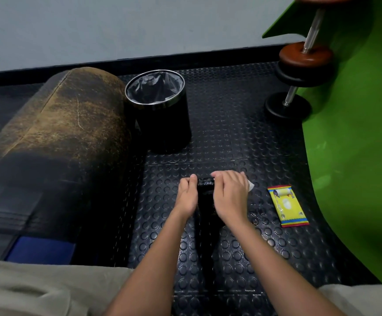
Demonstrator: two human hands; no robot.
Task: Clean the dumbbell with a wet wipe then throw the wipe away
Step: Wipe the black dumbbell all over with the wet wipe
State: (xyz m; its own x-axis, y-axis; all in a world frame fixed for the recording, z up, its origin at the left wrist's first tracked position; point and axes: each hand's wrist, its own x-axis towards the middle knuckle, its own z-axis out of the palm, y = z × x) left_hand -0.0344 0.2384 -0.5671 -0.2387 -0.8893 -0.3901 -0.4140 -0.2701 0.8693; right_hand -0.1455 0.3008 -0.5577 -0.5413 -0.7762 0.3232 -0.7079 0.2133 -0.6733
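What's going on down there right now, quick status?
Left hand grips black dumbbell, steadying it. Right hand presses white wipe against its top. Lined bin stands beyond, path open.

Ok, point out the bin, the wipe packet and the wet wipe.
bin [162, 124], head view: black outer side wall.
wipe packet [286, 205], head view: middle of its yellow front.
wet wipe [251, 186], head view: white corner showing beyond the right hand [231, 197].
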